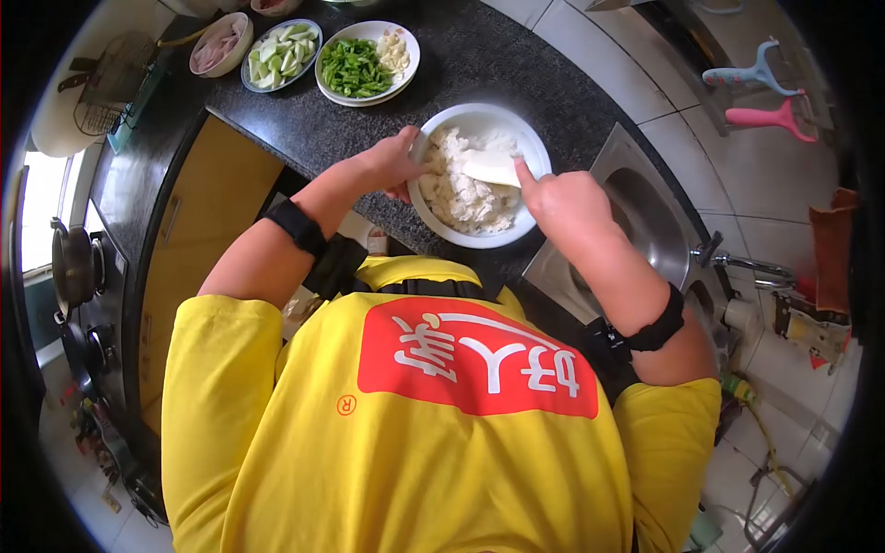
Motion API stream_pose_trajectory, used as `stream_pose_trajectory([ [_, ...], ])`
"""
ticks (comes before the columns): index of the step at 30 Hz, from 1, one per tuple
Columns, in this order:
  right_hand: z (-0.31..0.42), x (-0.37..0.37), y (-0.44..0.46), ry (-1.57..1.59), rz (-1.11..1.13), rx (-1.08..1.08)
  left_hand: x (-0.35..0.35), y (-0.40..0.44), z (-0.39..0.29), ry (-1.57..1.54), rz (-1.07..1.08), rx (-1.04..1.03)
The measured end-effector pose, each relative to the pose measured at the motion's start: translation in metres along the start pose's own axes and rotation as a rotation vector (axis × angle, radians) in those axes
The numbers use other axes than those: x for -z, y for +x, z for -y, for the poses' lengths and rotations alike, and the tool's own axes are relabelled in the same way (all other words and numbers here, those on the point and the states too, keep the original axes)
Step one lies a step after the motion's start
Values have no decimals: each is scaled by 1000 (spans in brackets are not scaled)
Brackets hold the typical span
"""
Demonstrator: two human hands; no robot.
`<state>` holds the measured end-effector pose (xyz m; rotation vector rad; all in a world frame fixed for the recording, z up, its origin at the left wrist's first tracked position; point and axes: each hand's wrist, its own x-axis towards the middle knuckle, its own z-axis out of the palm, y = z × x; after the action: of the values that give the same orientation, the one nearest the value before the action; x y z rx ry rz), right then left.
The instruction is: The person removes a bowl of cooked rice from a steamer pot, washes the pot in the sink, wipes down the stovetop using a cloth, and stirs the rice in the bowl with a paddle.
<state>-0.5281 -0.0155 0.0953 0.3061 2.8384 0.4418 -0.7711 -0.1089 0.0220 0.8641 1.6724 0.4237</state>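
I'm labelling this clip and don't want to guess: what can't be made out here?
All in the head view:
- Scraper's grip end: covered by the right hand.
- Bowl's floor: covered by the floury mix.
- Left hand's lower fingertips: hidden at the bowl's outer side.
- Sink: partly behind the right forearm.
- Small bowl, top left: cut off by the top edge; contents unclear.

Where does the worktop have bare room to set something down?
Two patches of worktop look bare: between the plate of chopped greens and the tiled wall, and between that plate and the left hand. It is crowded from that plate to the bowl of pink slices, and at the white bowl, where the right hand works.
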Motion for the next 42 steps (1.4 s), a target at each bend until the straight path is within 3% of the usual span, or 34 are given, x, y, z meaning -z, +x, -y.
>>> stream_pose_trajectory([
  [8,25,-24,-4,36,146,23,-8,9,3,13,-84,-16],
  [10,19,-38,1,135,8,-52,-7,9,0,16,-76,27],
  [12,4,-39,4,191,23,-82,-9,9,-2,19,-83,25],
  [17,-15,13,-17,261,59,-198,-5,15,-4,53,-91,-4],
  [21,-14,19,-32,156,60,-141,-3,13,-14,96,-59,29],
  [25,2,-9,-14,109,180,-45,-3,17,-11,88,-56,24],
  [32,11,-21,-10,271,325,-146,-4,14,-14,121,-57,34],
  [36,3,8,-28,236,275,-194,-3,23,-7,97,-82,19],
  [38,-1,25,-32,62,146,-246,-4,20,-9,115,-82,32],
  [42,1,-7,-10,3,164,-171,-4,18,-11,109,-61,36],
])
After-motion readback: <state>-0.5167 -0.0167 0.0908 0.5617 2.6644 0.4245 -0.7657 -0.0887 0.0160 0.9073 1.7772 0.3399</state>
